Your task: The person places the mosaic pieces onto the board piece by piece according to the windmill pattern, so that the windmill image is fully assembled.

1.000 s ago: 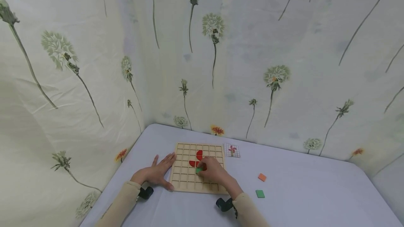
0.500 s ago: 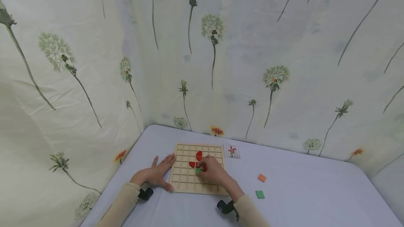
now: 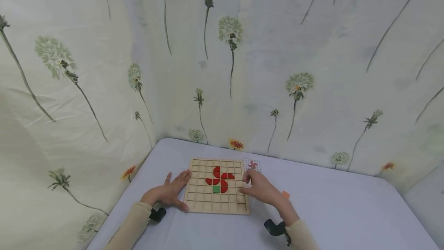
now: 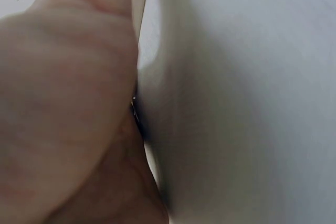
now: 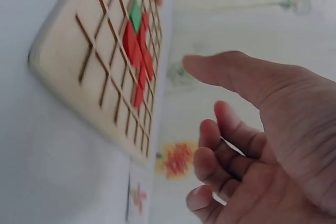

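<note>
A wooden grid board (image 3: 201, 196) lies on the table in the head view. Several red petal-shaped pieces (image 3: 224, 186) form a pinwheel in its cells, with a green square tile (image 3: 216, 189) in a cell just below. My left hand (image 3: 168, 193) rests at the board's left edge, fingers and thumb spread. Over the right edge, my right hand (image 3: 261, 189) is raised with thumb and fingers apart and nothing between them. The right wrist view confirms loosely bent fingers (image 5: 210, 163) beside the board, holding nothing. Mostly palm fills the left wrist view.
A small card (image 3: 252, 163) printed with a red pinwheel on a grid lies by the board's upper right corner, partly behind my right hand. An orange tile (image 3: 286, 195) shows past my right forearm. A flower-printed cloth (image 3: 263, 68) hangs behind the white table (image 3: 333, 203).
My right hand has let go of the green square tile, leaving it in its cell, and moved right to the board's edge. My left hand stays put. The loose green tile is now out of sight.
</note>
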Motion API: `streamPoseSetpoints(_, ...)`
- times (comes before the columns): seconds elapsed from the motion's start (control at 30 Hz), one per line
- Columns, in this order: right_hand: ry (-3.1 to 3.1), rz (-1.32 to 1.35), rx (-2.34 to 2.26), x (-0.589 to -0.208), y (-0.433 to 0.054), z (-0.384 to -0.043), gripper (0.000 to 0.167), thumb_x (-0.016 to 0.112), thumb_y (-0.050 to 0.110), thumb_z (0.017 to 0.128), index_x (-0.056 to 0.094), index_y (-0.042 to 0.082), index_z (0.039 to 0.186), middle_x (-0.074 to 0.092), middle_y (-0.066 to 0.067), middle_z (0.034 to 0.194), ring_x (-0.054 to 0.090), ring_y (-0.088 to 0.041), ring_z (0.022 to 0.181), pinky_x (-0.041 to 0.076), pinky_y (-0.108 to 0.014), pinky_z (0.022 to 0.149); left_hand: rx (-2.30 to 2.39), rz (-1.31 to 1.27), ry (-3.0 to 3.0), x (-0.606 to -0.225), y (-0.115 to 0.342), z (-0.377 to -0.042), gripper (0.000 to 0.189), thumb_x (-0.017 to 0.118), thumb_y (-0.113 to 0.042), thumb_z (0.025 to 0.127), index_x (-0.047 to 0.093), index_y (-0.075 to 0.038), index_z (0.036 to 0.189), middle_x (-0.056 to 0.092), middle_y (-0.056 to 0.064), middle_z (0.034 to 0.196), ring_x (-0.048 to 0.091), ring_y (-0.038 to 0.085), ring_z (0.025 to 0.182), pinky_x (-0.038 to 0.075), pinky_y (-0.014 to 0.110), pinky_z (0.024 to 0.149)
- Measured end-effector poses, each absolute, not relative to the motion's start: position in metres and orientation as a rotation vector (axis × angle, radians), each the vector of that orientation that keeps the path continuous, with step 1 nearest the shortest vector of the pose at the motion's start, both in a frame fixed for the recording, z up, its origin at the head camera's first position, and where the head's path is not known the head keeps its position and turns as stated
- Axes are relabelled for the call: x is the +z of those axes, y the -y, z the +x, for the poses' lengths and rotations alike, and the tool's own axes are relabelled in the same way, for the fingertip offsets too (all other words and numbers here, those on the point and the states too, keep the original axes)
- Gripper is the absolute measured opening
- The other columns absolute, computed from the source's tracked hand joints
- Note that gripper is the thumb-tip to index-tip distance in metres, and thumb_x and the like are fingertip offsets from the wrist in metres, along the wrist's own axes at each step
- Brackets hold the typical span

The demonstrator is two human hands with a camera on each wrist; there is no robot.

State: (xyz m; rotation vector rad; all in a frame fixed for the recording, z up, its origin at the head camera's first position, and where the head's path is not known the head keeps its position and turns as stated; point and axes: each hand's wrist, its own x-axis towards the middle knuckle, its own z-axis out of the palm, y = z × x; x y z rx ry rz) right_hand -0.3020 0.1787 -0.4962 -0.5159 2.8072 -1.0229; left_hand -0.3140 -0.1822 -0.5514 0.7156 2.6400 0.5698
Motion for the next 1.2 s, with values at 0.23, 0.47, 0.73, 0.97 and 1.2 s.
streamPoseSetpoints(0.23, -2.856, -0.352, -0.956, -0.490, -0.242, -0.301, 0.038, 0.081, 0.023, 0.077, 0.055, 0.006, 0.098, 0.055, -0.010, 0.094, 0.045, -0.017, 0.079, 0.041, -0.028, 0.062, 0.565, 0.701, -2.640, -0.552, 0.181, -0.314, 0.127, 0.077, -0.063, 0.067, 0.002, -0.011, 0.156, -0.003, 0.007, 0.164, -0.003, 0.028, 0.151, -0.013, 0.062, 0.115)
streamPoseSetpoints(0.47, -2.839, -0.238, -0.946, -0.494, -0.288, -0.297, 0.041, 0.077, 0.021, 0.079, 0.053, 0.000, 0.104, 0.053, -0.014, 0.097, 0.045, -0.017, 0.074, 0.041, -0.028, 0.058, 0.573, 0.699, -2.631, -0.552, 0.182, -0.311, 0.127, 0.077, -0.062, 0.068, 0.003, -0.009, 0.156, -0.003, 0.009, 0.164, -0.003, 0.030, 0.151, -0.013, 0.063, 0.115)
streamPoseSetpoints(0.73, -2.820, -0.101, -0.815, -0.508, -0.311, -0.302, 0.040, 0.076, 0.021, 0.081, 0.056, -0.003, 0.106, 0.059, -0.012, 0.097, 0.053, -0.020, 0.082, 0.049, -0.035, 0.069, 0.573, 0.708, -2.635, -0.550, 0.181, -0.312, 0.126, 0.076, -0.061, 0.069, 0.002, -0.009, 0.156, -0.005, 0.009, 0.164, -0.003, 0.030, 0.151, -0.012, 0.063, 0.114)
streamPoseSetpoints(0.97, -2.774, -0.040, -0.795, -0.519, -0.316, -0.305, 0.029, 0.073, 0.013, 0.078, 0.060, -0.001, 0.100, 0.063, -0.006, 0.092, 0.056, -0.018, 0.083, 0.050, -0.036, 0.073, 0.577, 0.698, -2.636, -0.550, 0.180, -0.313, 0.126, 0.077, -0.061, 0.068, 0.003, -0.009, 0.156, -0.004, 0.008, 0.164, -0.003, 0.028, 0.151, -0.013, 0.062, 0.115)
streamPoseSetpoints(1.2, -2.798, -0.074, -0.815, -0.520, -0.314, -0.304, 0.021, 0.072, 0.010, 0.077, 0.062, 0.001, 0.094, 0.062, -0.004, 0.086, 0.055, -0.017, 0.078, 0.048, -0.032, 0.069, 0.567, 0.696, -2.636, -0.551, 0.180, -0.313, 0.126, 0.076, -0.063, 0.068, 0.003, -0.009, 0.156, -0.004, 0.007, 0.164, -0.003, 0.028, 0.151, -0.012, 0.062, 0.115)
